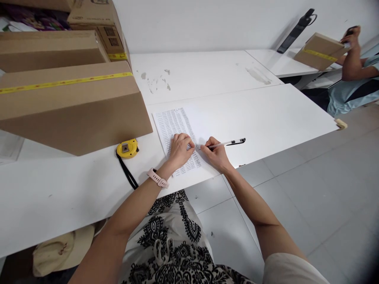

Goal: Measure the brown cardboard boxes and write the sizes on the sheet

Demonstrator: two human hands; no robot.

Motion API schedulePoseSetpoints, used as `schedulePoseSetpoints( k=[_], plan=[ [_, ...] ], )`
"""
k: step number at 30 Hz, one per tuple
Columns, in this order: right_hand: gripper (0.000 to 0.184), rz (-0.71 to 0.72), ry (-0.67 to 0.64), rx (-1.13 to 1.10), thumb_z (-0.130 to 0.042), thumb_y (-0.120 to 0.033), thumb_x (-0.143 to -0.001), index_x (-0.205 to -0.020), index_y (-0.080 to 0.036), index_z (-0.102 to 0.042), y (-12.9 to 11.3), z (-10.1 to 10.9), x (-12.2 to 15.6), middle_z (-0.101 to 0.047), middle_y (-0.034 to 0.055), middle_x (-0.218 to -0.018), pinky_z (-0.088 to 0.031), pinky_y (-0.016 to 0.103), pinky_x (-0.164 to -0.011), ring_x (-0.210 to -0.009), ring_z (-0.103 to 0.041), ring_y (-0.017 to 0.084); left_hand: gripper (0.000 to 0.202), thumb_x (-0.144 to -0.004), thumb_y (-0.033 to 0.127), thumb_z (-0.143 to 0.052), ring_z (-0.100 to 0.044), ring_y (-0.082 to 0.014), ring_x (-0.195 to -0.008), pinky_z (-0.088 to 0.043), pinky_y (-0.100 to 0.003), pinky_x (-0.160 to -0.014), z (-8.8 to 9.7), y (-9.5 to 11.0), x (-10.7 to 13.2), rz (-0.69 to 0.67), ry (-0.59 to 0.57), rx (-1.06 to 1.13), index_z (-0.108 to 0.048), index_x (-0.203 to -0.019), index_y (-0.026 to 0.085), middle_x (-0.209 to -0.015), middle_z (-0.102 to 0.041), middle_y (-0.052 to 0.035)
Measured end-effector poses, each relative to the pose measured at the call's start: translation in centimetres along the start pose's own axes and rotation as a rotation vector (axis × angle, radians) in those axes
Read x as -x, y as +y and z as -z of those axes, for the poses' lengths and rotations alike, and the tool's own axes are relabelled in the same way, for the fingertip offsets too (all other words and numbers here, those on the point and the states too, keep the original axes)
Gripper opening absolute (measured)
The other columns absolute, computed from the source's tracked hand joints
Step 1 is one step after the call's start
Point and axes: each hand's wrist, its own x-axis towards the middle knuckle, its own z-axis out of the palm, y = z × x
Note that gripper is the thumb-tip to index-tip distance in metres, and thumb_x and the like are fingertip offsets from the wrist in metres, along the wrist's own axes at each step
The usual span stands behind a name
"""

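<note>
A printed sheet (169, 124) covered in columns of small text lies on the white table near its front edge. My left hand (180, 150) rests on the sheet, fingers curled and thumb bent toward the forefinger, pressing on the paper. My right hand (217, 156) is closed around a pen (232, 142) with a clear barrel and black clip. The pen's tip points left, to the sheet's right-hand columns close by my left fingertips; whether it touches the paper is hard to tell. Left of the sheet sits a yellow tape measure (127, 148) with a black strap.
Cardboard boxes (77, 102) with yellow tape fill the table's left side. A dark bottle (296, 31) stands at the far right, near another person's hand (352, 37) and a smaller box (319, 51). A beige cap (59, 248) lies below the table's front edge.
</note>
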Motion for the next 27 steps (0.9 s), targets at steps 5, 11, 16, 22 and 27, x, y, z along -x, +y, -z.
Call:
schedulePoseSetpoints(
  k=[5, 11, 16, 22, 27],
  plan=[
    [0.028, -0.004, 0.006, 0.010, -0.065, -0.032, -0.082, -0.067, -0.023, -0.044, 0.05, -0.04, 0.00, -0.041, -0.0051, -0.062, -0.027, 0.029, -0.057, -0.059, -0.036, 0.012, 0.014, -0.083, 0.013, -0.072, -0.052, -0.0269, -0.110, -0.042, -0.043, -0.098, 0.03, 0.01, 0.01, 0.002, -0.005, -0.008, -0.065, -0.075, 0.023, -0.112, -0.066, -0.0036],
    [0.027, -0.001, -0.017, 0.004, -0.065, -0.032, -0.081, -0.066, -0.023, -0.044, -0.08, -0.08, 0.08, -0.041, -0.0052, -0.062, -0.027, 0.029, -0.056, -0.059, -0.036, 0.012, 0.014, -0.082, 0.013, -0.073, -0.052, -0.0268, -0.110, -0.042, -0.043, -0.097, -0.03, -0.08, -0.01, 0.001, -0.007, -0.010, -0.066, -0.076, 0.023, -0.112, -0.066, -0.0039],
    [0.027, -0.017, -0.002, -0.003, -0.065, -0.031, -0.080, -0.066, -0.022, -0.044, -0.17, 0.13, -0.07, -0.041, -0.0053, -0.061, -0.027, 0.029, -0.056, -0.059, -0.036, 0.012, 0.014, -0.082, 0.013, -0.072, -0.052, -0.0263, -0.110, -0.041, -0.043, -0.098, 0.05, 0.03, 0.01, 0.005, -0.005, -0.002, -0.065, -0.076, 0.023, -0.112, -0.066, -0.0036],
    [0.024, -0.031, -0.007, -0.011, -0.064, -0.028, -0.077, -0.066, -0.023, -0.044, -0.54, 0.41, -0.67, -0.041, -0.0049, -0.061, -0.028, 0.029, -0.056, -0.059, -0.036, 0.013, 0.015, -0.081, 0.012, -0.071, -0.052, -0.0269, -0.110, -0.042, -0.044, -0.097, -0.03, -0.01, -0.09, 0.006, 0.003, 0.003, -0.065, -0.074, 0.023, -0.111, -0.066, -0.0040],
    [0.028, 0.001, -0.020, 0.011, -0.065, -0.031, -0.078, -0.064, -0.023, -0.042, -0.69, 0.12, -0.59, -0.040, -0.0044, -0.061, -0.029, 0.029, -0.057, -0.060, -0.036, 0.013, 0.015, -0.081, 0.012, -0.072, -0.053, -0.0270, -0.110, -0.043, -0.044, -0.096, -0.06, -0.08, -0.13, 0.006, -0.002, 0.006, -0.065, -0.074, 0.024, -0.110, -0.066, -0.0037]
  ],
)
